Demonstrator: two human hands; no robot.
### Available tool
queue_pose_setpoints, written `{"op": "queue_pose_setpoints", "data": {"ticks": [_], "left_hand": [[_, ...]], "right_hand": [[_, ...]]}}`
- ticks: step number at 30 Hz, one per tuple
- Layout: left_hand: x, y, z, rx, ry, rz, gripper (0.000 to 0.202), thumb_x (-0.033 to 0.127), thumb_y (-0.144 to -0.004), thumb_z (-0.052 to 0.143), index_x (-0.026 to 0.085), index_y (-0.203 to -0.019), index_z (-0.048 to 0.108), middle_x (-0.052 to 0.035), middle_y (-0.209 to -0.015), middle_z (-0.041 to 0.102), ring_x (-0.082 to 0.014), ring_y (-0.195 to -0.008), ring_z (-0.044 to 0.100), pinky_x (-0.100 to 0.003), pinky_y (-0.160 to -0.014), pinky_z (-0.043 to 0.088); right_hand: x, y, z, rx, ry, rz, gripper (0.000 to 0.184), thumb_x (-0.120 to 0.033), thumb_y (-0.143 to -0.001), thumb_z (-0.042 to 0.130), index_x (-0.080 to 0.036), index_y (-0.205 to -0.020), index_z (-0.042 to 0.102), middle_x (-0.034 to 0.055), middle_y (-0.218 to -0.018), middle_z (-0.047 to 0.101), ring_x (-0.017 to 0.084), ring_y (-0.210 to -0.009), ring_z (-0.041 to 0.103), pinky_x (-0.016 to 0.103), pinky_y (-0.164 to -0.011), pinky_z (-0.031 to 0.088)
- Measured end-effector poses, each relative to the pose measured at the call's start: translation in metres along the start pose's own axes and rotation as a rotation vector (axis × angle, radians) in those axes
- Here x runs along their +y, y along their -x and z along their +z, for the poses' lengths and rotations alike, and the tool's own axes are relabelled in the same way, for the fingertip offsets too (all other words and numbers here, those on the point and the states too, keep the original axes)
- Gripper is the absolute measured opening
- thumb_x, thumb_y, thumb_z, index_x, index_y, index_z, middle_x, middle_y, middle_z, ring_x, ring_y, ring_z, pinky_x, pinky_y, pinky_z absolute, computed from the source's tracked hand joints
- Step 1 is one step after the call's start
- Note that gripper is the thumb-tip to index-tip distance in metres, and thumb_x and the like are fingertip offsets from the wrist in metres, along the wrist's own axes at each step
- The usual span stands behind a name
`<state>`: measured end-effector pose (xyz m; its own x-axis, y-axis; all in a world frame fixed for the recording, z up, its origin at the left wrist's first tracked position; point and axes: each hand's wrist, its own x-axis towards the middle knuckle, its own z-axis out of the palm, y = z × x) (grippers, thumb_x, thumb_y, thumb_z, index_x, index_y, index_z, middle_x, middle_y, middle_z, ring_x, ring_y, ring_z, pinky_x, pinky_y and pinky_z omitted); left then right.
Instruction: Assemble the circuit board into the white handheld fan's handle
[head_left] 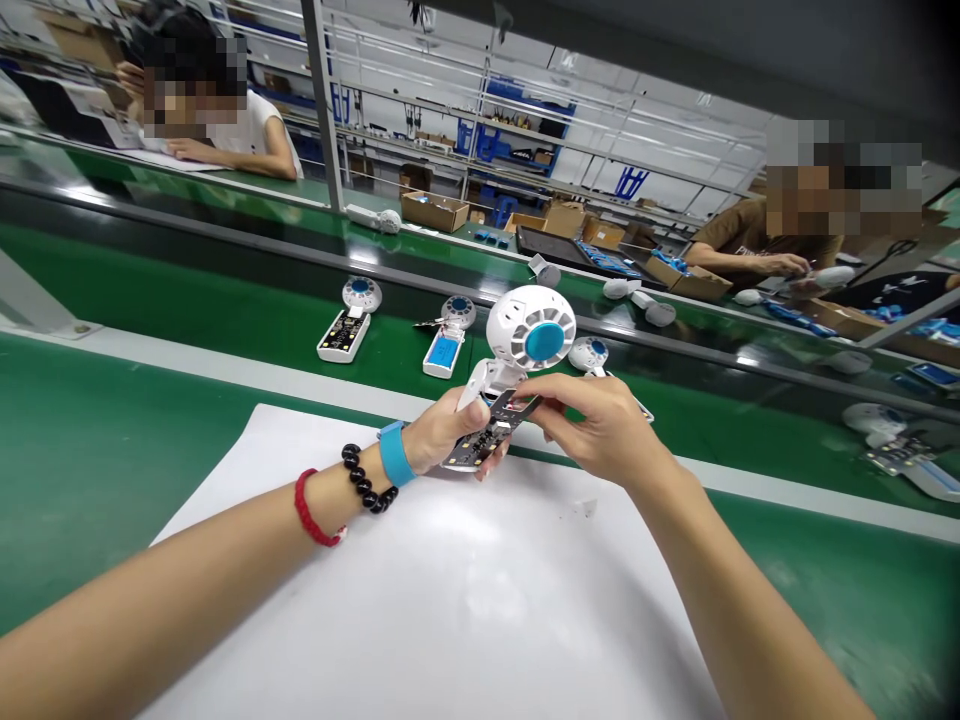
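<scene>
HANDS: left hand (pixel 442 432) clamping white fan housing (pixel 529 330) stem against black circuit board (pixel 491 430); right hand (pixel 604 425) pinching board's upper end | BOARD: lying between hands, long axis running 7-to-1 o'clock | HOUSING: standing at 1 o'clock from left hand, which is nearer | BASE: hands holding above white paper sheet (pixel 420 600)

Just behind the left hand (pixel 442 430), the person wears a flat blue wristband (pixel 396 453), next a string of glossy black beads (pixel 364 480), and farther up the forearm (pixel 187 560) a braided red cord (pixel 311 510).
</scene>
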<state>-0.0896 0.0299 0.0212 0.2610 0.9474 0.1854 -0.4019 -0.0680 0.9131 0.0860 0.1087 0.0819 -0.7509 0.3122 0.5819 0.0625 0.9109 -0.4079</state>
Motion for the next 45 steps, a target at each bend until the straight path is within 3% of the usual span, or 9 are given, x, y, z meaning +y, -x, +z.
{"op": "queue_pose_setpoints", "data": {"ticks": [7, 17, 25, 31, 34, 38, 41, 45], "left_hand": [[-0.001, 0.0, -0.002, -0.035, -0.013, -0.019, 0.075, 0.082, -0.06, 0.069, 0.014, -0.089, 0.058, -0.0032, -0.065, 0.06, -0.0129, -0.047, 0.056, -0.024, -0.041, 0.048], [0.0, 0.0, 0.001, 0.019, -0.032, 0.026, 0.071, 0.08, -0.063, 0.069, 0.013, -0.085, 0.058, -0.0031, -0.064, 0.06, -0.0123, -0.047, 0.056, -0.023, -0.043, 0.048], [-0.001, 0.0, 0.002, 0.03, -0.036, 0.066, 0.073, 0.081, -0.066, 0.066, 0.012, -0.091, 0.06, -0.0038, -0.065, 0.061, -0.0122, -0.048, 0.057, -0.021, -0.043, 0.047], [0.001, 0.001, 0.005, 0.028, -0.027, 0.089, 0.073, 0.079, -0.063, 0.069, 0.013, -0.093, 0.061, -0.0033, -0.063, 0.061, -0.0124, -0.047, 0.057, -0.022, -0.044, 0.048], [0.002, -0.001, 0.005, 0.037, -0.022, 0.096, 0.073, 0.079, -0.063, 0.069, 0.012, -0.09, 0.061, -0.0038, -0.063, 0.061, -0.0122, -0.047, 0.057, -0.022, -0.043, 0.048], [0.001, -0.003, 0.001, 0.089, 0.001, 0.124, 0.075, 0.084, -0.061, 0.065, 0.012, -0.081, 0.06, -0.0038, -0.064, 0.061, -0.0115, -0.046, 0.055, -0.022, -0.041, 0.048], [0.001, -0.004, -0.002, 0.132, 0.019, 0.131, 0.077, 0.087, -0.059, 0.064, 0.013, -0.077, 0.059, -0.0028, -0.061, 0.059, -0.0123, -0.045, 0.056, -0.023, -0.04, 0.049], [0.0, -0.004, -0.003, 0.122, 0.034, 0.101, 0.078, 0.088, -0.057, 0.063, 0.013, -0.076, 0.059, -0.0036, -0.061, 0.06, -0.014, -0.045, 0.058, -0.024, -0.039, 0.05]], "right_hand": [[0.003, 0.0, -0.004, -0.096, 0.141, -0.093, 0.027, -0.01, -0.089, 0.048, -0.025, -0.096, 0.07, -0.0029, -0.064, 0.067, 0.013, -0.051, 0.061, 0.023, -0.05, 0.04], [0.0, -0.001, 0.005, -0.034, 0.223, -0.117, 0.022, -0.007, -0.083, 0.044, -0.022, -0.09, 0.059, 0.0011, -0.07, 0.067, 0.014, -0.052, 0.055, 0.025, -0.051, 0.034], [-0.007, 0.0, 0.014, 0.044, -0.018, -0.101, 0.021, -0.004, -0.085, 0.044, -0.023, -0.087, 0.052, -0.004, -0.068, 0.065, 0.01, -0.053, 0.057, 0.02, -0.051, 0.04], [-0.013, 0.003, 0.02, 0.083, -0.256, -0.028, 0.02, -0.008, -0.094, 0.047, -0.024, -0.085, 0.053, -0.0071, -0.06, 0.061, 0.007, -0.042, 0.053, 0.018, -0.041, 0.036], [-0.009, 0.003, 0.025, 0.12, -0.362, 0.023, 0.016, -0.013, -0.096, 0.051, -0.024, -0.086, 0.057, -0.0072, -0.059, 0.058, 0.007, -0.042, 0.052, 0.017, -0.041, 0.038], [-0.002, 0.001, 0.031, 0.229, -0.498, 0.104, 0.018, -0.032, -0.105, 0.04, -0.025, -0.099, 0.056, -0.0065, -0.059, 0.056, 0.009, -0.046, 0.053, 0.019, -0.045, 0.045], [-0.003, 0.0, 0.031, 0.202, -0.557, 0.148, 0.019, -0.041, -0.097, 0.057, -0.024, -0.106, 0.059, -0.0048, -0.063, 0.061, 0.01, -0.05, 0.056, 0.022, -0.048, 0.048], [-0.012, -0.002, 0.031, 0.148, -0.566, 0.222, 0.017, -0.027, -0.085, 0.072, -0.022, -0.101, 0.069, -0.0038, -0.067, 0.064, 0.01, -0.053, 0.059, 0.022, -0.05, 0.049]]}}
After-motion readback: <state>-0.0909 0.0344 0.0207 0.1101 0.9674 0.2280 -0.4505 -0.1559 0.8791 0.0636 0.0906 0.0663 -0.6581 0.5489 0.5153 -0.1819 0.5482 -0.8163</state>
